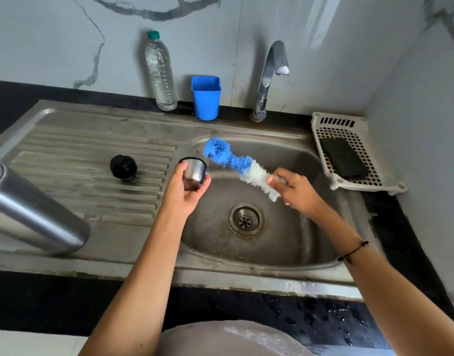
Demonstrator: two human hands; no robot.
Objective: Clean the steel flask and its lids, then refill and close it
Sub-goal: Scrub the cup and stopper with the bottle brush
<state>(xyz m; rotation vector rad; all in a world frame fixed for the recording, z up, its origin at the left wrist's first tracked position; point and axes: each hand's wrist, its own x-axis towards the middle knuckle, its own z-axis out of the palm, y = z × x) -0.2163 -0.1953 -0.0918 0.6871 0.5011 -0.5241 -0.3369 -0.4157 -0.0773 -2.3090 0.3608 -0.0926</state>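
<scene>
Gripping the steel cup lid over the sink, the left hand curls round it; the right hand clutches the bottle brush. The steel flask stands on the drainboard, its black stopper nearby.

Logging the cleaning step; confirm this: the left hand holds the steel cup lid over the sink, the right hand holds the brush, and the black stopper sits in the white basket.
One error: the black stopper sits on the ribbed drainboard, not in the white basket, as the head view shows. The left hand does hold the cup lid, and the right hand the brush.
</scene>
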